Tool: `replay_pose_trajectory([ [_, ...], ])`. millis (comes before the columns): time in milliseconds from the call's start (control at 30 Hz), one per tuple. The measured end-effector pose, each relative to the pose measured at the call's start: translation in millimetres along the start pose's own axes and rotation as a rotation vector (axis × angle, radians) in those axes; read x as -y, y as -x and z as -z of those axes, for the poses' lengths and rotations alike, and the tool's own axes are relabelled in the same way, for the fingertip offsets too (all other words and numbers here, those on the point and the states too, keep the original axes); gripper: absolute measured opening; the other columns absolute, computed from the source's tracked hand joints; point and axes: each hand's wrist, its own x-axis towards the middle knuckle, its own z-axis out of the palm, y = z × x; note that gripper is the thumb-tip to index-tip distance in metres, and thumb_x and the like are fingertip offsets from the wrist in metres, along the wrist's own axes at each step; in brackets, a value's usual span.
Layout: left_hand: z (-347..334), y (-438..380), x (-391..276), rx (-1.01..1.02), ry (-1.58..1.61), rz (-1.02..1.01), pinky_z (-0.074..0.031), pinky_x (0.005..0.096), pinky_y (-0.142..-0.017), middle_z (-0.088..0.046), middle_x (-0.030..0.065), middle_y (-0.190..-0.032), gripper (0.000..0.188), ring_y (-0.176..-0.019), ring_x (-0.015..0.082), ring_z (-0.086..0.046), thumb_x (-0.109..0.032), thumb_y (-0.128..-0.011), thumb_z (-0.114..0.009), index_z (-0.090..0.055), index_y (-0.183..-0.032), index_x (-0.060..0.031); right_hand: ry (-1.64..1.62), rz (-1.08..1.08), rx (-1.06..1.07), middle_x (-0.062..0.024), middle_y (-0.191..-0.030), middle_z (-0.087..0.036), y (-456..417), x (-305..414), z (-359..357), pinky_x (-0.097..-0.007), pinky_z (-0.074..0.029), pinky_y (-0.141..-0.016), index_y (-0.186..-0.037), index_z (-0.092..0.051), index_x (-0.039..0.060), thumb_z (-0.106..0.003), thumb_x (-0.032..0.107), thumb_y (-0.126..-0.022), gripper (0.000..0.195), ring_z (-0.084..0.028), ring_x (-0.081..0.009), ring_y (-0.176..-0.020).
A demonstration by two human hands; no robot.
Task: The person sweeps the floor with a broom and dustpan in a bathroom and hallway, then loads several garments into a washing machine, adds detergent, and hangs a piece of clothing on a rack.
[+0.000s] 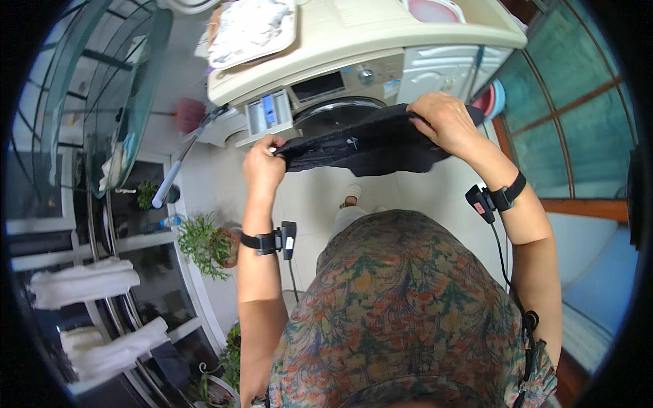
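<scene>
A black cloth garment (pixel 387 148) is stretched between my two hands in front of a front-loading washing machine (pixel 380 76). My left hand (pixel 264 162) grips its left end, and my right hand (pixel 443 122) grips the upper right part. A small pale tag or mark shows near the garment's middle. Behind the cloth, the machine's round dark door (pixel 339 115) is partly hidden. The detergent drawer (pixel 268 113), with a blue insert, is pulled out just beyond my left hand.
Above the machine, a cream countertop (pixel 352 30) carries a white tray (pixel 252 33) of crumpled white material. A potted plant (pixel 206 245) stands at left near a blue-handled pole (pixel 171 178). White towels (pixel 86 280) hang on metal rails. Basins (pixel 495 99) and a glass-paned door (pixel 566 102) are at right.
</scene>
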Motion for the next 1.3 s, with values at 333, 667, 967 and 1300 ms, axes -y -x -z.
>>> replay_pose_trajectory([
  [333, -1.5, -48.9, -107.9, 0.517, -0.161, -0.221, -0.051, 0.0352, -0.073, -0.072, 0.0119, -0.091, 0.036, -0.087, 0.0303, -0.068, -0.002, -0.073, -0.054, -0.075, -0.099, -0.0169, 0.373, -0.759, -0.021, -0.0186, -0.080, -0.062, 59.3, -47.0, -18.4, -0.0496, -0.050, -0.070, -0.087, -0.054, 0.0034, -0.062, 0.005, -0.072, 0.017, -0.063, -0.0391, -0.083],
  [667, -78.9, -49.1, -104.1, 0.248, 0.091, -0.753, -0.052, 0.0381, -0.082, -0.068, 0.0137, -0.104, 0.032, -0.095, 0.0321, -0.066, 0.004, -0.080, -0.055, -0.070, -0.104, -0.0117, 0.213, -0.790, -0.163, -0.0130, -0.081, -0.067, 160.8, -26.6, -37.0, -0.0394, -0.052, -0.066, -0.098, -0.065, 0.0117, -0.059, 0.003, -0.074, 0.026, -0.066, -0.0278, -0.073],
  [967, -183.1, -60.7, -93.1, 1.039, -0.353, -1.053, -0.052, 0.0436, -0.076, -0.069, 0.0112, -0.099, 0.031, -0.094, 0.0328, -0.065, -0.008, -0.075, -0.062, -0.070, -0.103, -0.0170, -0.149, -1.511, 0.596, -0.0171, -0.116, -0.066, 244.0, 50.5, -69.7, -0.0394, -0.050, -0.092, -0.107, -0.072, 0.0103, -0.066, 0.014, -0.077, 0.031, -0.062, -0.0325, -0.108],
  [1300, -213.2, -36.9, -235.6, 1.602, -0.092, -1.388, -0.048, 0.0399, -0.095, -0.064, 0.0128, -0.116, 0.049, -0.111, 0.0336, -0.059, 0.007, -0.074, -0.059, -0.064, -0.119, -0.0114, -0.888, -1.634, -0.171, -0.0122, -0.126, -0.063, 287.0, 159.2, -3.8, -0.0338, -0.042, -0.105, -0.127, -0.060, 0.0055, -0.046, -0.018, -0.072, 0.062, -0.057, -0.0246, -0.119],
])
